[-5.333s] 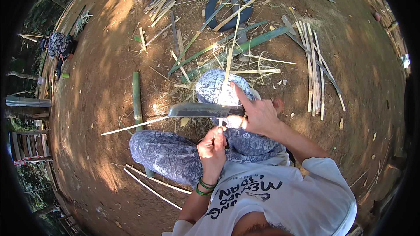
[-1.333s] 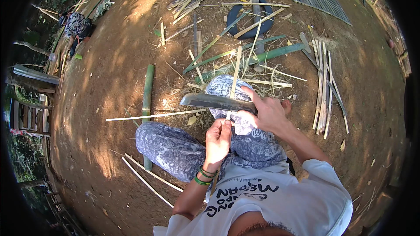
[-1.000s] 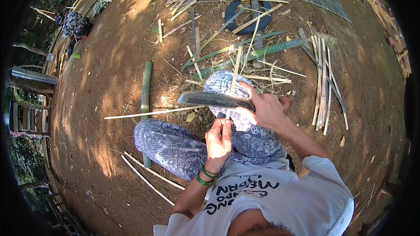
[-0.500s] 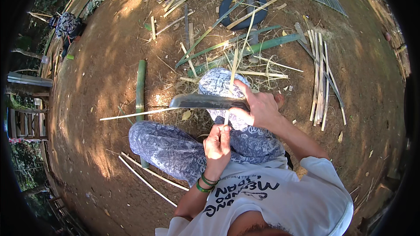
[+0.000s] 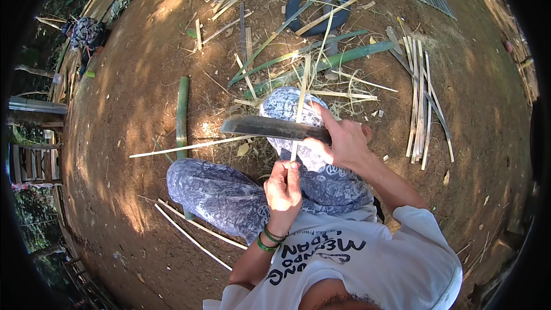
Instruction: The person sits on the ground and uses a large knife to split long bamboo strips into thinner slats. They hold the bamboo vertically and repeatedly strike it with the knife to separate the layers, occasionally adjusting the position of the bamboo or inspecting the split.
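My left hand pinches the near end of a thin pale bamboo strip, which runs away from me over my knee. In my right hand is a machete with a wide dark blade, its tip toward the left. The blade lies across the strip, just beyond my left fingertips. My right thumb reaches along the near side of the blade by the strip, and the index finger extends over its far side. The machete's handle is hidden inside my right palm.
A green bamboo pole lies left of my knees, a pale strip across it. Split strips are bundled at right. Ahead are shavings, a long green bamboo piece and a black tube ring. Another person is far left.
The machete blade has turned slightly, so its broad dark face shows more. The strip's far end has tipped a little left, and my left hand has shifted slightly left.
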Motion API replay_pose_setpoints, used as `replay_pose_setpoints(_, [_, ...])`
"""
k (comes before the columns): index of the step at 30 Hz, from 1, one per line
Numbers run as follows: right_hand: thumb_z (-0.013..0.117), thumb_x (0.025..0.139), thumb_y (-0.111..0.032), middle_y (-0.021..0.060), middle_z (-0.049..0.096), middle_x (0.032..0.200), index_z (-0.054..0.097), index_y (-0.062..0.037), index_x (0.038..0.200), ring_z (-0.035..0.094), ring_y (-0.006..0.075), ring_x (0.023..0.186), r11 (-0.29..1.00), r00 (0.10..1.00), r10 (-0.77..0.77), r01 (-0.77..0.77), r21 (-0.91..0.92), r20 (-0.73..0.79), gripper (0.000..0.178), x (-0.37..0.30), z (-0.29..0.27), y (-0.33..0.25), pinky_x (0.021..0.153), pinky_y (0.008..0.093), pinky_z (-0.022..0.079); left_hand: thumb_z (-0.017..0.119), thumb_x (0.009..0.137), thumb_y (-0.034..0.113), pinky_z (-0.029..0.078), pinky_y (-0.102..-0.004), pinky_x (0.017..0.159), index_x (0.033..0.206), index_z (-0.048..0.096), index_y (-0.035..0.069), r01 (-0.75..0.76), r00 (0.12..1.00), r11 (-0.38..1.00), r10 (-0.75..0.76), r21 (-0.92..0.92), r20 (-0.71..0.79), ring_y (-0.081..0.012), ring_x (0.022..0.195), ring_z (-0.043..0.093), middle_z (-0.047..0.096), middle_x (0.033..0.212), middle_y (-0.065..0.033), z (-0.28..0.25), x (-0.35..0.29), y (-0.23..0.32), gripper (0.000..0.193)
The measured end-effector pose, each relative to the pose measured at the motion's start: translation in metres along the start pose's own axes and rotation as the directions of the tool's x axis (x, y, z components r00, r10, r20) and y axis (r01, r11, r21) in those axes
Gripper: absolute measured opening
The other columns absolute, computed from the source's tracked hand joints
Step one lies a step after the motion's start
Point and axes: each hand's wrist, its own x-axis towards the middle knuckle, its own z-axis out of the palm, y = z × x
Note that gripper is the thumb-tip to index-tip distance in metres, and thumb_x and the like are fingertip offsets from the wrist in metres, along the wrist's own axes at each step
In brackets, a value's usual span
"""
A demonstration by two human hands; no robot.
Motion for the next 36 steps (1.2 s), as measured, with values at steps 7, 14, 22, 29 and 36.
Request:
replay_pose_setpoints(7, [0.070, 0.087, -0.046, 0.0236, 0.065, 0.068, 0.040, -0.0066, 0.148, 0.066, 0.0459, 0.066, 0.997, 1.000, 0.019, -0.020, 0.069, 0.017, 0.079, 0.008, -0.002, -0.002, 0.067, 0.0523, 0.052, 0.052, 0.104, 0.016, 0.039, -0.0215, 0.044, 0.097, 0.059, 0.000, 0.049, 0.998, 0.986, -0.040, -0.158, 0.056, -0.0048, 0.047, 0.049, 0.059, 0.064, -0.0020, -0.005, -0.001, 0.006, 0.019])
replay_pose_setpoints(14, [0.071, 0.087, -0.037, 0.0221, 0.065, 0.069, 0.042, -0.0019, 0.146, 0.065, 0.0433, 0.062, 0.999, 1.000, 0.007, -0.006, 0.035, -0.015, 0.074, 0.006, 0.001, -0.007, 0.060, 0.0492, 0.049, 0.051, 0.105, 0.020, 0.041, -0.0229, 0.046, 0.108, 0.059, 0.002, 0.224, 0.963, 0.914, -0.153, -0.339, 0.222, -0.0076, 0.051, 0.054, 0.061, 0.069, -0.0009, -0.012, 0.008, 0.002, 0.020])
replay_pose_setpoints(22, [0.065, 0.091, -0.027, 0.0205, 0.061, 0.064, 0.046, 0.0014, 0.140, 0.062, 0.0377, 0.056, 0.998, 0.999, -0.012, 0.015, 0.069, -0.040, 0.060, 0.004, 0.004, -0.012, 0.055, 0.0458, 0.046, 0.056, 0.104, 0.023, 0.044, -0.0223, 0.045, 0.097, 0.057, 0.004, 0.220, 0.944, 0.854, -0.065, -0.471, 0.323, -0.0069, 0.051, 0.055, 0.060, 0.067, 0.0004, -0.014, 0.030, -0.009, 0.021])
replay_pose_setpoints(29, [0.065, 0.092, -0.038, 0.0220, 0.062, 0.064, 0.043, -0.0048, 0.145, 0.063, 0.0441, 0.060, 0.999, 1.000, 0.000, 0.000, 0.039, -0.010, 0.066, 0.005, 0.002, -0.006, 0.055, 0.0523, 0.046, 0.059, 0.103, 0.025, 0.041, -0.0236, 0.039, 0.085, 0.053, 0.005, 0.192, 0.956, 0.875, -0.063, -0.445, 0.288, -0.0072, 0.044, 0.052, 0.058, 0.061, -0.0018, -0.006, 0.036, -0.006, 0.028])
replay_pose_setpoints(36, [0.064, 0.093, -0.035, 0.0191, 0.056, 0.059, 0.045, -0.0025, 0.142, 0.057, 0.0372, 0.053, 0.998, 0.998, -0.036, 0.039, 0.051, -0.053, 0.062, 0.004, 0.004, -0.003, 0.051, 0.0472, 0.041, 0.057, 0.104, 0.027, 0.039, -0.0233, 0.037, 0.083, 0.053, 0.006, 0.132, 0.969, 0.915, -0.039, -0.382, 0.242, -0.0057, 0.041, 0.049, 0.054, 0.057, 0.0013, -0.004, 0.035, -0.004, 0.030])
